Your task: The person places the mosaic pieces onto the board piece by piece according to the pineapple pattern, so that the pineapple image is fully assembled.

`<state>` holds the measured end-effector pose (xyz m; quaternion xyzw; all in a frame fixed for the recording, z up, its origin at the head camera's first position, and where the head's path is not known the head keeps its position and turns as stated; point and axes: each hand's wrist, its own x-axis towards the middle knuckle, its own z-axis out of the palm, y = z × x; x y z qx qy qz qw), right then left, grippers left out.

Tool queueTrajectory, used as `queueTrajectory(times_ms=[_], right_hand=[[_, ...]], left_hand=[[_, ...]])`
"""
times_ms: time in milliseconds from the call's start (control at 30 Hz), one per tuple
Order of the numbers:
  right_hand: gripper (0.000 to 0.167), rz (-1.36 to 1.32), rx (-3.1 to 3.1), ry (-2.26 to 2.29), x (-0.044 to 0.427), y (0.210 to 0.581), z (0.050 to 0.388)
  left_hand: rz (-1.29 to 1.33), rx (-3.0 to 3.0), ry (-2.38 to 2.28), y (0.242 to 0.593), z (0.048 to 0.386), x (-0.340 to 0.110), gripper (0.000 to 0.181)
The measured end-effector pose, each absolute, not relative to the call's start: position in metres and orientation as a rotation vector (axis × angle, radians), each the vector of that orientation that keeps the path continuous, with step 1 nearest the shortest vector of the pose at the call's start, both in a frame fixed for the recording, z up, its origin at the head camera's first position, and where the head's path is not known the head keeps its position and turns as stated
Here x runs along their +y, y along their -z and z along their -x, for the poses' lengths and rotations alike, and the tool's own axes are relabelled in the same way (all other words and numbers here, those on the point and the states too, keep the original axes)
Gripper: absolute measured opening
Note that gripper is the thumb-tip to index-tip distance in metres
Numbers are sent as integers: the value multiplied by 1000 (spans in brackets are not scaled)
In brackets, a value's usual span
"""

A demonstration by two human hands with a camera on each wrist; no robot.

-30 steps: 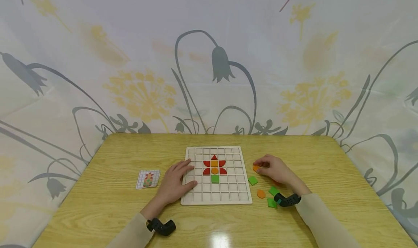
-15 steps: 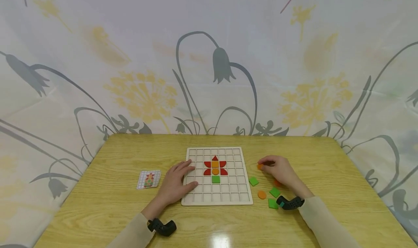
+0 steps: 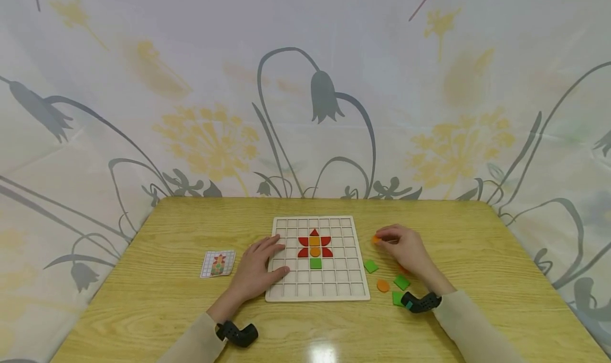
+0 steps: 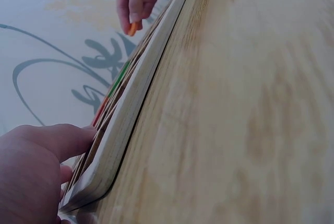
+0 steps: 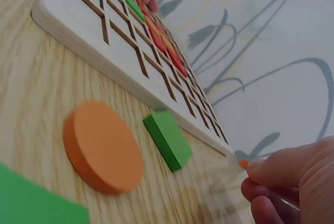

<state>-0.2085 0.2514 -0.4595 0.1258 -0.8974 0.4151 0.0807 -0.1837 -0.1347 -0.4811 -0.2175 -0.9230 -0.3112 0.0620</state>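
Observation:
My right hand (image 3: 406, 249) pinches a small orange piece (image 3: 375, 239) just off the right side of the white grid board (image 3: 288, 294). Its exact shape is mostly covered by the fingertips. With spread fingers, my left hand (image 3: 255, 267) rests on the board's left edge; in the left wrist view the thumb (image 4: 70, 139) touches the rim. On the grid sit a red triangle (image 3: 314, 232), several red petal-shaped pieces (image 3: 326, 241), an orange square (image 3: 314, 241), an orange disc (image 3: 315, 252) and a green square (image 3: 315, 264).
Right of the board lie a loose orange disc (image 5: 107, 148) and several green squares (image 3: 371, 266). A reddish-orange piece (image 3: 402, 269) is partly hidden under my right hand. A pattern card (image 3: 217, 264) lies left of the board. A floral cloth (image 3: 406, 113) hangs behind the table.
My right hand first shifted a little to the right with the orange piece, then slightly back left and away from me. The left hand stays on the board.

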Motion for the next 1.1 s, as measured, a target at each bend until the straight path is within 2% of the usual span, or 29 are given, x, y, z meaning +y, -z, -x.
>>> queueTrajectory(times_ms=[667,1100], right_hand=[[9,-779,-2636,-1332,187,463,188],[10,-908,-2632,-1300,167,474,187]], left_hand=[[643,-2798,925,481,184,-135,56],[643,-2798,931,482,183,-135,55]])
